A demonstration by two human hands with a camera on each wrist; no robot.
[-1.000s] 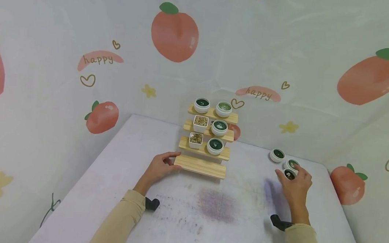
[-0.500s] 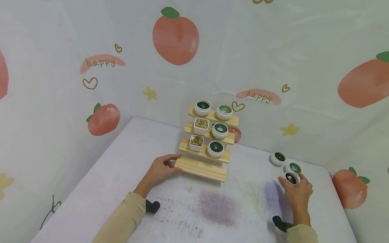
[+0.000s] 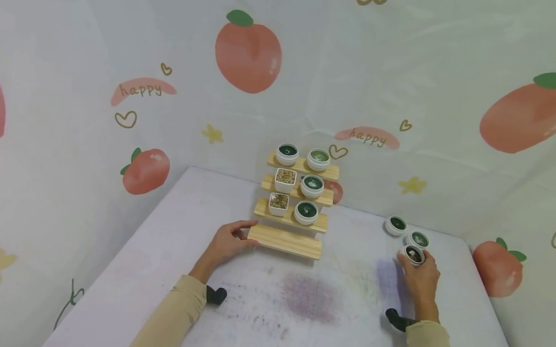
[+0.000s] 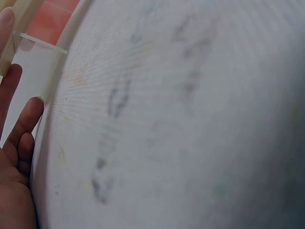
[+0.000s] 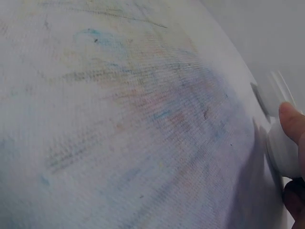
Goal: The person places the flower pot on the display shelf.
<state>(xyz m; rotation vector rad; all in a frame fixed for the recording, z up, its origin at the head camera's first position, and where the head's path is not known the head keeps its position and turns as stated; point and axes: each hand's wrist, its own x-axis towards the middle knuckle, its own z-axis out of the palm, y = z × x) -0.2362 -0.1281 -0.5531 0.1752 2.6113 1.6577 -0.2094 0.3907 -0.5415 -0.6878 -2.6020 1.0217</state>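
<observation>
At the right of the head view, my right hand (image 3: 422, 278) holds a small round white bowl (image 3: 413, 255) with dark contents, thumb and fingers on either side of it. In the right wrist view, the thumb (image 5: 290, 119) presses against the bowl's white wall (image 5: 284, 150). My left hand (image 3: 227, 241) grips the left end of the lowest board of a stepped wooden display stand (image 3: 285, 240), thumb in front and index finger behind. In the left wrist view, fingertips (image 4: 32, 110) show beside the stand's clear side panel (image 4: 40, 43).
Two more round bowls, a dark green one (image 3: 395, 225) and a speckled one (image 3: 417, 239), stand just behind the held bowl. The stand's upper boards carry round bowls (image 3: 306, 212) and square cups (image 3: 278, 204) with grainy contents. A white printed cloth wall (image 3: 312, 65) rises behind the table (image 3: 232, 323).
My right hand has closed its thumb and fingers around the nearest bowl, which sits slightly farther from the speckled bowl behind it. The left hand has stayed on the stand.
</observation>
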